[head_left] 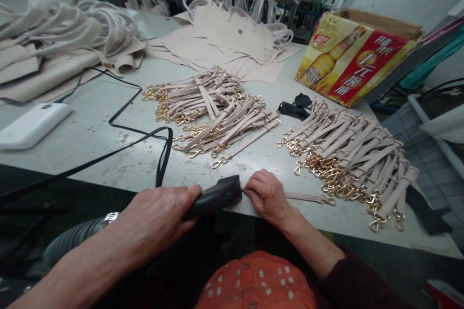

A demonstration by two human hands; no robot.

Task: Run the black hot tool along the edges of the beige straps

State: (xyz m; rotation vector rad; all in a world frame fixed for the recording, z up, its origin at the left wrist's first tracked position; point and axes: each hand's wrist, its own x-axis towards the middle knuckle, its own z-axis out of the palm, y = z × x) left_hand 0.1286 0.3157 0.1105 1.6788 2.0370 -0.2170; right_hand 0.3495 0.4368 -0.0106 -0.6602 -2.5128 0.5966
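My left hand [163,210] is wrapped round a black handheld tool [217,195], whose wide end points right at the table's front edge. Just beside that end, my right hand [266,196] is closed in a pinch on one beige strap [302,196]. The strap runs out to the right from under my hand and ends in a gold clasp [329,201]. Behind my hands lies a pile of beige straps [217,106] with gold clasps. Another such pile [351,154] spreads over the right side of the table.
A printed cardboard box [357,58] stands at the back right. Beige panels [232,34] and bundled strips [72,29] lie at the back. A white device [34,125] rests at the left, with a black cord [123,147] crossing the table [119,169].
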